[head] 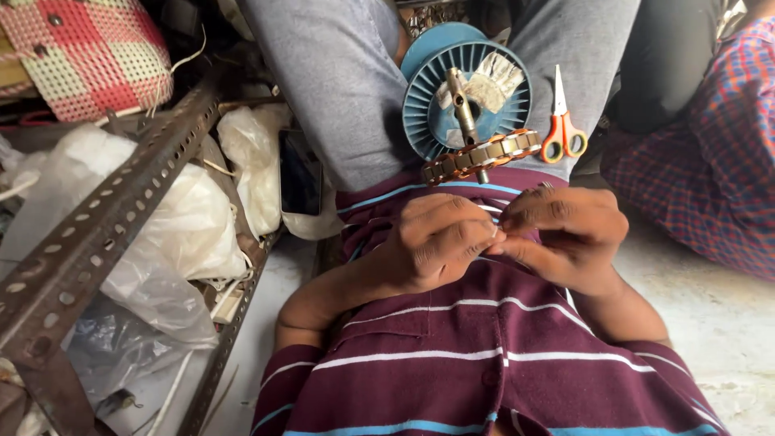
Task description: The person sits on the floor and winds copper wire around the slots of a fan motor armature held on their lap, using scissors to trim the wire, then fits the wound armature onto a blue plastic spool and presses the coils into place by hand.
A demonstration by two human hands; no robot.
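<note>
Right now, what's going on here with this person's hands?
A person sits with both hands together over their striped shirt. The left hand and right hand meet fingertip to fingertip, pinching something too small to make out. Just beyond them, on the lap, a blue spool holds a metal shaft with a ring-shaped wound part. Orange-handled scissors lie on the person's leg beside the spool. A perforated metal rack stuffed with plastic bags stands to the left.

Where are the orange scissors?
In the head view, the orange scissors lie on the person's grey trouser leg, upper right of centre, just right of the blue spool and above the right hand.
</note>
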